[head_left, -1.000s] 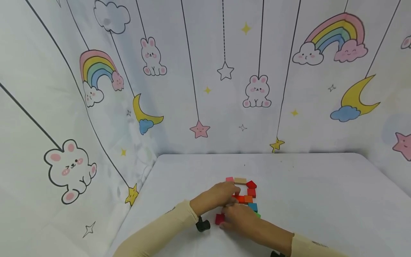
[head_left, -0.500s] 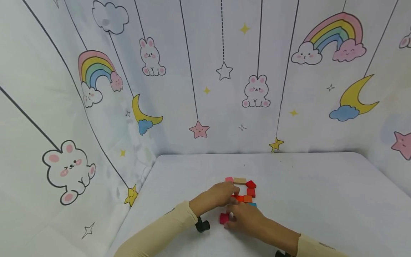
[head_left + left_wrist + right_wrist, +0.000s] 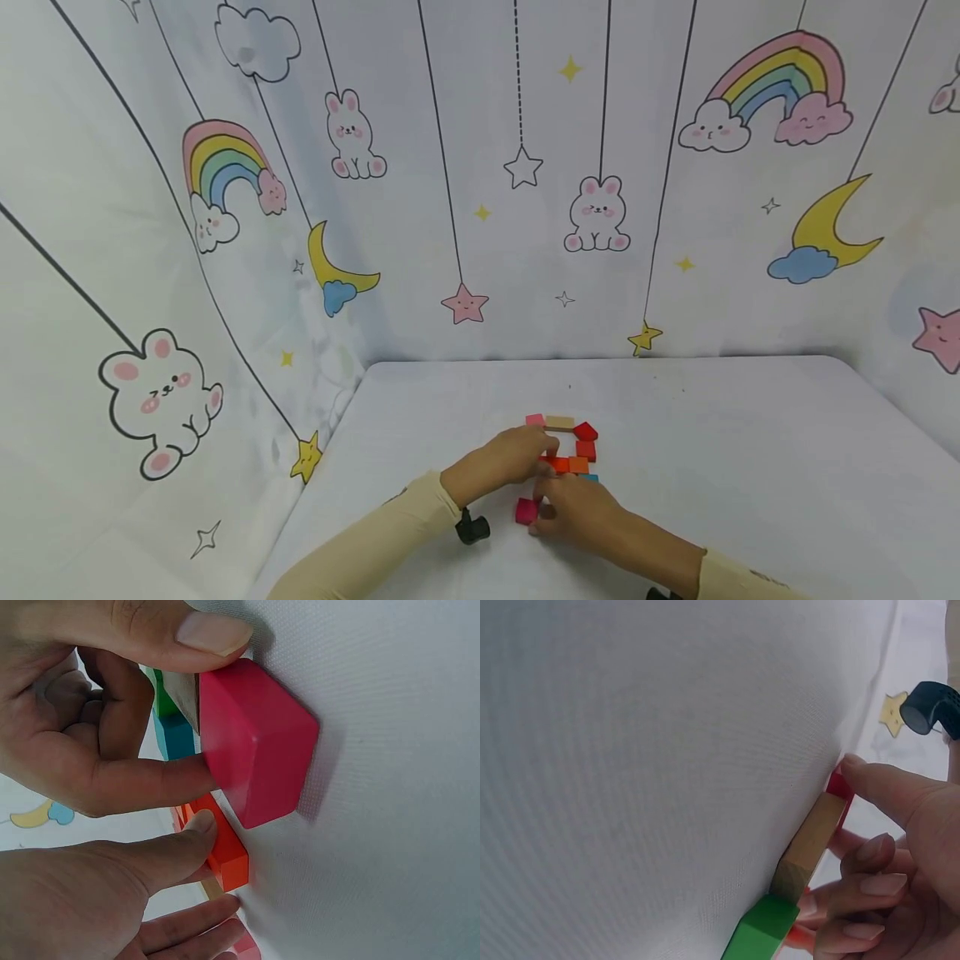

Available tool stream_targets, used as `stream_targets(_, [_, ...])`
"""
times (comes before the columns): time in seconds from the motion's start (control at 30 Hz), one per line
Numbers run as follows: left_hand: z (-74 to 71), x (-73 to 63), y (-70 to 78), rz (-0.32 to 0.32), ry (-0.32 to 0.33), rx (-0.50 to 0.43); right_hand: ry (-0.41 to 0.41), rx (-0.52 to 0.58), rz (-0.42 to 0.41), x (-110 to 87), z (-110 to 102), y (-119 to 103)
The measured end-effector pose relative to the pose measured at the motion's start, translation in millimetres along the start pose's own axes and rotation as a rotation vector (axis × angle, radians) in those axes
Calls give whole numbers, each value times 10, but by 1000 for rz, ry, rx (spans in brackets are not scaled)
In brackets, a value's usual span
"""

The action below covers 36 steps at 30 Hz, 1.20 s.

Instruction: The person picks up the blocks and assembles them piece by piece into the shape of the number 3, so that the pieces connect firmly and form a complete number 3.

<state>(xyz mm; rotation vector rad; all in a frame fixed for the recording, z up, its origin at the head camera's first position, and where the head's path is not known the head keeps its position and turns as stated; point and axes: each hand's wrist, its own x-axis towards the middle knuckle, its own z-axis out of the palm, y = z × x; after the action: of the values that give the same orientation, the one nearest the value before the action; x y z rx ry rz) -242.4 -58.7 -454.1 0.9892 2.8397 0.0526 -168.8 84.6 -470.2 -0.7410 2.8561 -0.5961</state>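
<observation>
My right hand (image 3: 581, 508) pinches a crimson block (image 3: 259, 742) at the near end of a block outline, thumb on one side and index finger on the other. In the right wrist view this block meets a plain wooden block (image 3: 808, 844), with a green block (image 3: 761, 930) beyond it. My left hand (image 3: 510, 457) is farther up, pinching an orange-red block (image 3: 229, 861) between thumb and index finger. A blue block (image 3: 174, 736) shows behind the right hand's fingers in the left wrist view. My right hand hides part of the outline in the head view.
At the far side of the outline lie a pink block (image 3: 535, 419), a long wooden block (image 3: 559, 422), a red pointed block (image 3: 586, 431) and a red block (image 3: 586, 451). An orange block (image 3: 578, 465) ends the middle row. A black wrist camera (image 3: 474, 528) hangs under the left wrist.
My right hand has slid a little to the right with the crimson block, and now covers the green block in the head view. The left hand has kept its place.
</observation>
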Motion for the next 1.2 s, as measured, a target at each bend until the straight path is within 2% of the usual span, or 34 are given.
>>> stream_targets(0.43, [-6, -11, -9, 9, 11, 22, 25, 5, -21, -37, -5, 35])
stream_targets(0.9, [-5, -2, -30, 7, 1, 14, -3, -34, 86, -47, -12, 0])
stream_targets(1.2, [-17, -16, -27, 12, 9, 23, -4, -6, 84, -71, -85, 12])
